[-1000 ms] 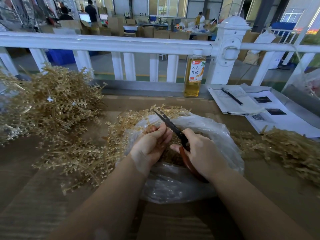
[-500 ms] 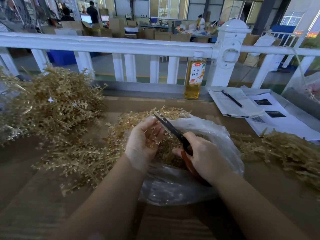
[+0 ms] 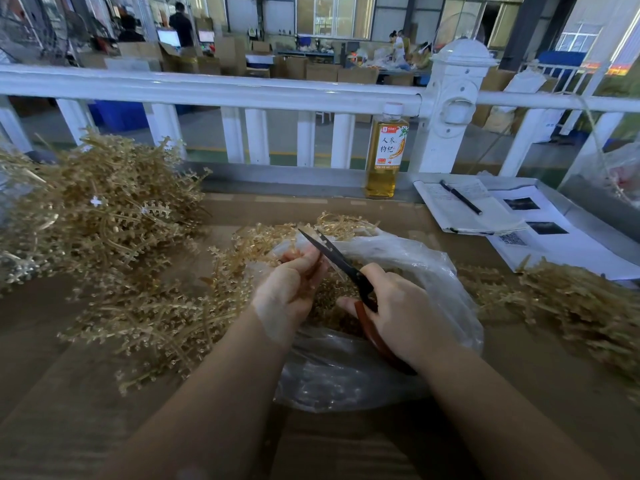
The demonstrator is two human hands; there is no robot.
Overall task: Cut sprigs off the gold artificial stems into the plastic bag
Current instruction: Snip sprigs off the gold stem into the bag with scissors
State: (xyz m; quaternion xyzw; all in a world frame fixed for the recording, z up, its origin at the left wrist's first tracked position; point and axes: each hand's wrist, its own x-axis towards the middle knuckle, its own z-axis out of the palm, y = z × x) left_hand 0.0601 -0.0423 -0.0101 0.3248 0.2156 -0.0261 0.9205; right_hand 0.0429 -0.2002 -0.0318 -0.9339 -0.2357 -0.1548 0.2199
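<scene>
Pinching a light, springy gold stem [image 3: 304,261] over the plastic bag [image 3: 408,258], the left hand [image 3: 287,292] steadies it. Right hand [image 3: 398,306] grips the scissors [image 3: 341,259]; hold near the cut.

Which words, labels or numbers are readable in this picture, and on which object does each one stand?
"人参枸杞": label of the drink bottle by the white railing.
Small red logo at the top of that label: too small to read.
Small print at the bottom of that label: too small to read.
Handwriting in the open notebook under the pen: blurred, not readable.
Printed sheets with dark photos and a QR code: no readable text.
</scene>
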